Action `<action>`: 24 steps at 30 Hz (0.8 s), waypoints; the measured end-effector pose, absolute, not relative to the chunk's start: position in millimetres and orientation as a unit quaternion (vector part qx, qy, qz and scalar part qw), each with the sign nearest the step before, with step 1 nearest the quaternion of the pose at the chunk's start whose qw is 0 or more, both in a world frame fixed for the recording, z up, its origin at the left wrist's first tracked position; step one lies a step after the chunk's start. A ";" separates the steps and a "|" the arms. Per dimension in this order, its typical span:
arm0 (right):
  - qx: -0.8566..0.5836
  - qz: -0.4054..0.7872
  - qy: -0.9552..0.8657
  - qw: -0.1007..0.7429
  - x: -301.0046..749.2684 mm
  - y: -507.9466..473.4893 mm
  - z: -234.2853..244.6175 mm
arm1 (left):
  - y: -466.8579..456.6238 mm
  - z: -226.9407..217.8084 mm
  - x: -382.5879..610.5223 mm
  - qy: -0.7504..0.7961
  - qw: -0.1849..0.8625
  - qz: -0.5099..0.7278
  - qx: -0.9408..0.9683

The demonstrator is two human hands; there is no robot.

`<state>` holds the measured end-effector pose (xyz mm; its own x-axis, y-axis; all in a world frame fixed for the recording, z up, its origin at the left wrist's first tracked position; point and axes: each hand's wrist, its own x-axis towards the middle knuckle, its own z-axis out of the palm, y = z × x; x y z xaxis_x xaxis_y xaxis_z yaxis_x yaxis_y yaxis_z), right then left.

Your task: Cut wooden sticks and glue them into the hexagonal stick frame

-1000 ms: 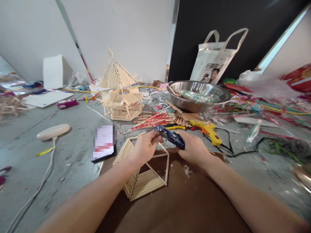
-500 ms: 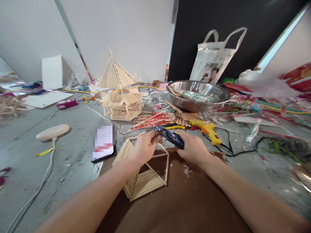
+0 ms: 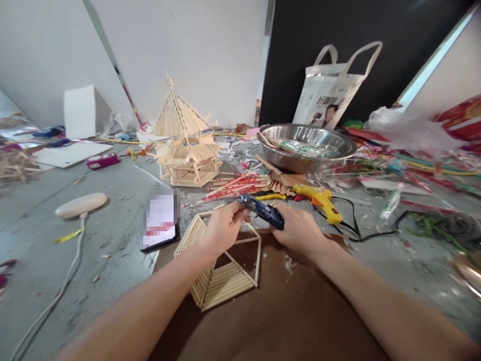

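Observation:
My right hand (image 3: 300, 225) is wrapped round the end of a dark blue hand tool (image 3: 265, 210), perhaps a cutter, with pale smears on it. The tool slants up to the left, above the brown sheet. My left hand (image 3: 224, 225) is closed in a pinch at the tool's far end; what lies between its fingers is hidden. Below the left hand and forearm rests a flat frame of pale wooden sticks (image 3: 229, 286). Some of its sections are filled with sticks, and others are open.
The brown sheet (image 3: 293, 311) lies under the frame. A phone (image 3: 161, 220) is to the left, a yellow glue gun (image 3: 319, 200) to the right. Behind stand a stick pavilion model (image 3: 188, 160), red-striped sticks (image 3: 236, 185) and a steel bowl (image 3: 308, 160). Scraps litter the floor.

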<state>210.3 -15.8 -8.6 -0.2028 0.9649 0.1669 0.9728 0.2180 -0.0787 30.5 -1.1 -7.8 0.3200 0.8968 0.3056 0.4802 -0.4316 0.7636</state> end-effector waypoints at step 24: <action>-0.650 -0.027 -0.757 0.060 209.2 -13.3 -6.3 | 0.7 -8.1 29.6 0.456 0.286 0.346 0.769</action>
